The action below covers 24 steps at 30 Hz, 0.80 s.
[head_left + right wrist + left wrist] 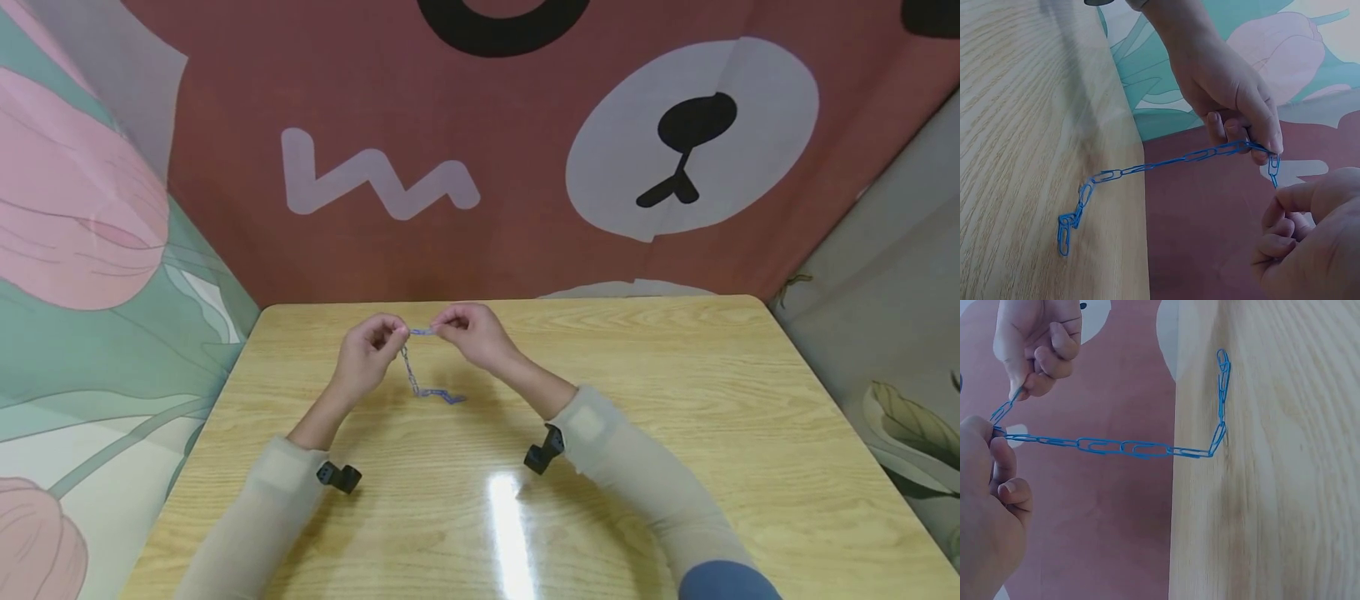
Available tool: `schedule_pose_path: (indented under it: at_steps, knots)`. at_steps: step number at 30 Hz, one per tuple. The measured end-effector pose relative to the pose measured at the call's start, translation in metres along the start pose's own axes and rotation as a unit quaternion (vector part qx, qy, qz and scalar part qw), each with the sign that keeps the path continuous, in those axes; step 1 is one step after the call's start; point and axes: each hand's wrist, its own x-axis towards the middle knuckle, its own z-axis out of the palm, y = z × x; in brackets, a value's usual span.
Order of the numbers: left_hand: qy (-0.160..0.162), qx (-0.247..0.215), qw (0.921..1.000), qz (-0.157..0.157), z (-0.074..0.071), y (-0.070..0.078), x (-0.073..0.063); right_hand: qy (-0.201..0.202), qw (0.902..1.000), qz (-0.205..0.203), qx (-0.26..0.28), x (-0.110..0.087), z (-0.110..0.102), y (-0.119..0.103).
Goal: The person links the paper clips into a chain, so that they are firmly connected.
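A chain of linked blue paper clips (1104, 445) hangs from the two raised hands, its lower part lying bent on the table. In the head view my left hand (366, 354) pinches the chain near its upper end. My right hand (477, 335), a short gap to the right, pinches the end clip between thumb and forefinger. One or two clips stretch between the hands. The right wrist view shows the blue paper clip chain (1166, 164) running down from the left hand (1235, 94) to the tabletop, with the right hand (1310, 231) at the lower right.
A light wood table (637, 467) spreads under both arms, with a bright reflection near its front. Behind it hangs a reddish cloth (375, 258) with cartoon shapes. A flowered cloth (75, 208) stands along the left side. Each sleeve cuff carries a small black camera.
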Motion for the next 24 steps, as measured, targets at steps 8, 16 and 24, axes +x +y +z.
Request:
schedule_pose_path:
  at_steps: [8, 16, 24]
  knots:
    - [0.0, -0.013, 0.9999, 0.005, -0.0001, -0.0044, 0.0017, 0.005, 0.9999, -0.014, -0.006, -0.0005, -0.0058, -0.0014]
    - [-0.015, -0.019, 0.9995, 0.02, -0.0011, -0.0051, 0.0011, 0.02, 0.9978, -0.051, -0.038, 0.0006, -0.0101, 0.0017]
    - [-0.013, -0.008, 0.9998, 0.014, -0.0029, -0.003, -0.0004, 0.012, 0.9965, -0.063, -0.054, -0.0007, -0.0092, 0.0045]
